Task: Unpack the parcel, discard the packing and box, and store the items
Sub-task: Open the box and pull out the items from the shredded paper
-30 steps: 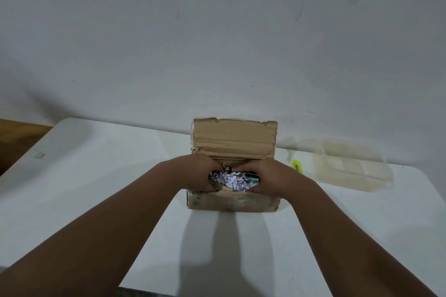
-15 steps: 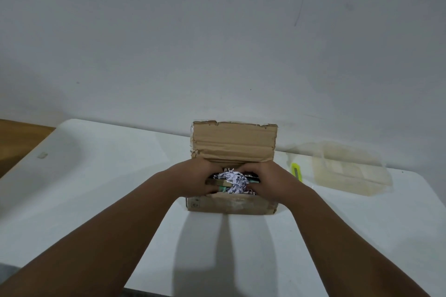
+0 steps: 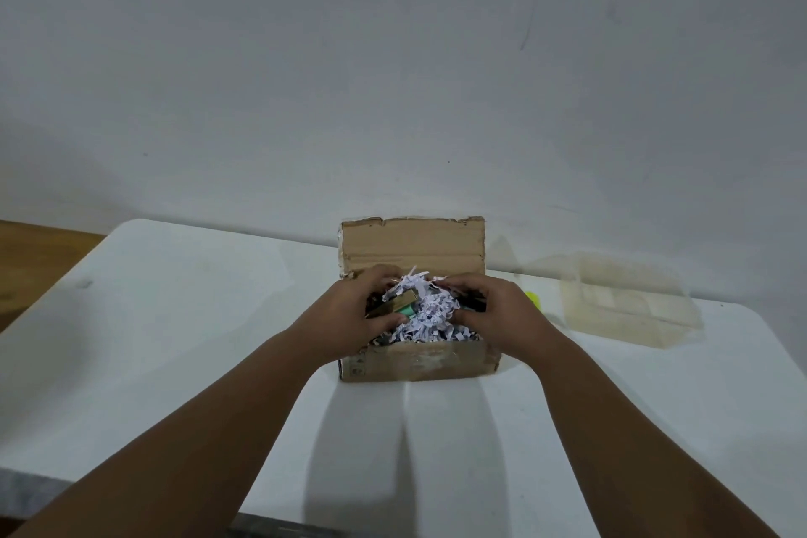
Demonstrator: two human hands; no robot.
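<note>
Both hands deep in the open box!
Left hand (image 3: 349, 319) and right hand (image 3: 498, 315) clamp a heap of shredded paper (image 3: 425, 312) inside the cardboard box (image 3: 415, 358), dead centre on the table (image 3: 174, 319); clear tray (image 3: 629, 306) at three o'clock.

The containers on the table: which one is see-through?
The clear plastic container on the right; the cardboard box between the hands is opaque brown, stuffed with shredded paper.

Dim, soft forearm shadows, wide-angle edge distortion

The box (image 3: 415, 358) opening at frame centre is being filled by shredded paper (image 3: 425, 312); counter (image 3: 174, 319) at left is being left clear.
</note>
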